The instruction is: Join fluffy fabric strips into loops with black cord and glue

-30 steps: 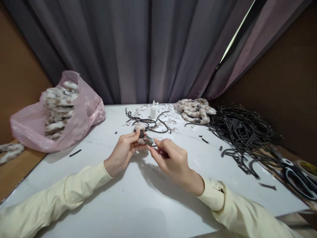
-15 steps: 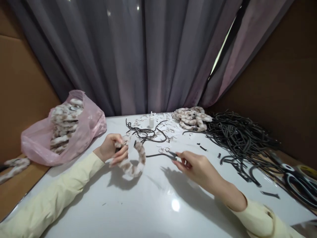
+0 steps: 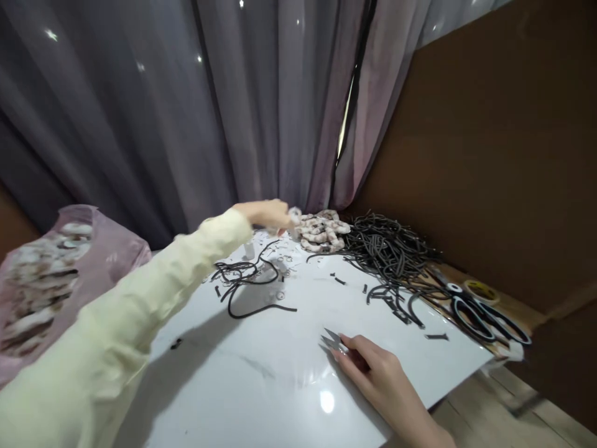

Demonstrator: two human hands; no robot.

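Observation:
My left hand (image 3: 275,214) is stretched out to the back of the table, its fingers closed. A blurred bit of a white fluffy ring (image 3: 295,215) shows at my fingertips; the rest is hidden by the hand or merges with the pile of brown-and-white fluffy rings (image 3: 323,231) right beside it. My right hand (image 3: 373,370) is wrapped round small thread snips (image 3: 334,341), low over the white tabletop. Their pointed blades are apart and point up and left, with nothing between them.
Black cords (image 3: 247,274) lie loose mid-table, near a small white bottle (image 3: 249,251) and scattered metal rings. A heap of black cords (image 3: 387,249) and large scissors (image 3: 473,317) lie right. At left, a pink bag (image 3: 109,239) holds fluffy rings. Curtains and cardboard stand behind.
My left hand has moved with the fluffy ring from the front to the pile at the back. My right hand has drawn nearer to me with the snips. The view has swung right.

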